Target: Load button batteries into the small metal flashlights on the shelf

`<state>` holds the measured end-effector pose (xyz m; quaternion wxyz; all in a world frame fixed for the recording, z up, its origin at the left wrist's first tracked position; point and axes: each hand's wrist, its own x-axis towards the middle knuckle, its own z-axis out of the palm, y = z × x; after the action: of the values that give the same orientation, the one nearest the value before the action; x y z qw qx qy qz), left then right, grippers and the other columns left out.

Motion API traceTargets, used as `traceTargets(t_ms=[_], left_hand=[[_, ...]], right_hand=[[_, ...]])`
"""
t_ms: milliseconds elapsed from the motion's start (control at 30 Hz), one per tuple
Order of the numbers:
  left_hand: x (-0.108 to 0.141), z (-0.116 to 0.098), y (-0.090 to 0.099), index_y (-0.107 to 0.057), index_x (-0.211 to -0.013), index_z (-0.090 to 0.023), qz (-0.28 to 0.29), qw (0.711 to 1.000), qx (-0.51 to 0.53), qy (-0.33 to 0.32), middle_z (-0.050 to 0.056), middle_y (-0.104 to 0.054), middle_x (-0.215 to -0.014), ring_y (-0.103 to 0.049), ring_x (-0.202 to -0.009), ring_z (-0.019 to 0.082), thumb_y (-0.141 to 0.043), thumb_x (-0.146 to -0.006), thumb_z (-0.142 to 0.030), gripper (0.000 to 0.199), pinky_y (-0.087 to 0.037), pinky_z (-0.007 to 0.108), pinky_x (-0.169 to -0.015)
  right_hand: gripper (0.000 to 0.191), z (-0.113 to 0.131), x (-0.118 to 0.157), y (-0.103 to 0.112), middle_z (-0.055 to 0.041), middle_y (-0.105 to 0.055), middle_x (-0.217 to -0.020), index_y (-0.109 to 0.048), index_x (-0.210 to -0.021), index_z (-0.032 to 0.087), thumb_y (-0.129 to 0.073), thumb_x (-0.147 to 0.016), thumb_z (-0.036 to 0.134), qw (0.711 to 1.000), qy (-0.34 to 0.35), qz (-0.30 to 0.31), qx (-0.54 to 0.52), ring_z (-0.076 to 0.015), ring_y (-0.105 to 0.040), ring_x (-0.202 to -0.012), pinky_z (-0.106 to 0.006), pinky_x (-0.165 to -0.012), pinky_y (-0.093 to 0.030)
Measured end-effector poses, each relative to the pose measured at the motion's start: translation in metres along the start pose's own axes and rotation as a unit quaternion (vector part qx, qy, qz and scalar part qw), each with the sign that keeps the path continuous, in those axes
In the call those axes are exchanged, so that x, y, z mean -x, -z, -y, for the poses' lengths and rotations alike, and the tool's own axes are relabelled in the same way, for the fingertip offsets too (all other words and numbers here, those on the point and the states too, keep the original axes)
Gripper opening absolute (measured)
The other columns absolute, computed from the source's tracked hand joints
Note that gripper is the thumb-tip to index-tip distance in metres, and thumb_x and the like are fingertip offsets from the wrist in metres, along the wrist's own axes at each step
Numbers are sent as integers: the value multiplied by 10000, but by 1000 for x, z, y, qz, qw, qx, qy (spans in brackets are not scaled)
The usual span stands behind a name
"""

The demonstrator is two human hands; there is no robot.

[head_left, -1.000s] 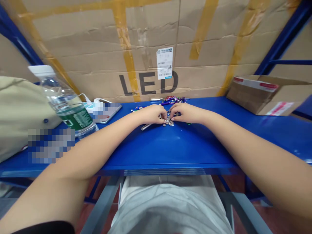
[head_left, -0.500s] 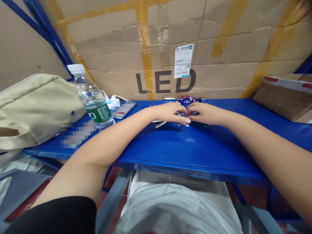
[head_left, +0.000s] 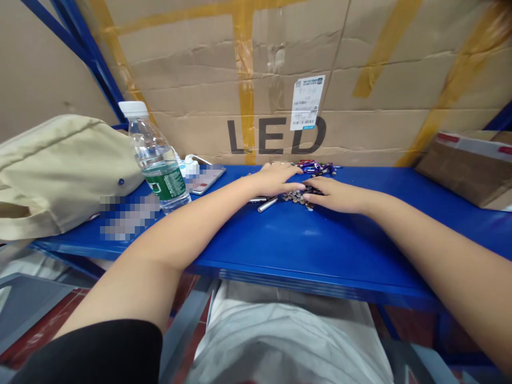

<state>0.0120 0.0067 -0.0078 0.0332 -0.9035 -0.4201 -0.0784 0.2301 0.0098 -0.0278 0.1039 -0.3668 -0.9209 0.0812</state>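
A heap of small, shiny round metal pieces [head_left: 295,197], coin-like, lies on the blue shelf between my two hands. My left hand [head_left: 278,178] is over the heap's left side, palm down, fingers spread and holding nothing visible. From the right, my right hand [head_left: 326,194] rests at the heap with its fingers apart; its fingertips touch or nearly touch the pieces. Silver metal tubes [head_left: 267,205] lie just below my left hand. Behind the hands sits a bunch of shiny purple and red wrapped items [head_left: 316,167], too small to name.
On the left stand a water bottle [head_left: 163,173] and a beige bag [head_left: 68,170], with a phone [head_left: 210,180] and a white power strip [head_left: 189,166] behind. A brown paper bag [head_left: 460,168] is at the right. A large cardboard box [head_left: 192,80] backs the blue shelf [head_left: 280,240].
My hands were together, cupped with metal pieces in them. They have moved apart and opened, and the pieces now lie on the shelf. The view has shifted slightly.
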Motion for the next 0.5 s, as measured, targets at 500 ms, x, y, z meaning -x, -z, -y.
traceTargets(t_ms=[500], left_hand=[[3,5,1,-701,-1026,-243,63,994,-83,14,63,-694,-1121,-589,-1053,238,-438,-908,-272,290,-384,336,-829]], right_hand=[[805,34,-5,-21,-174,-253,-1568,-315,-1497,89,-208,-914,633,987,-112,50,104,-316,-195,-1453,-515,-1182,-164]])
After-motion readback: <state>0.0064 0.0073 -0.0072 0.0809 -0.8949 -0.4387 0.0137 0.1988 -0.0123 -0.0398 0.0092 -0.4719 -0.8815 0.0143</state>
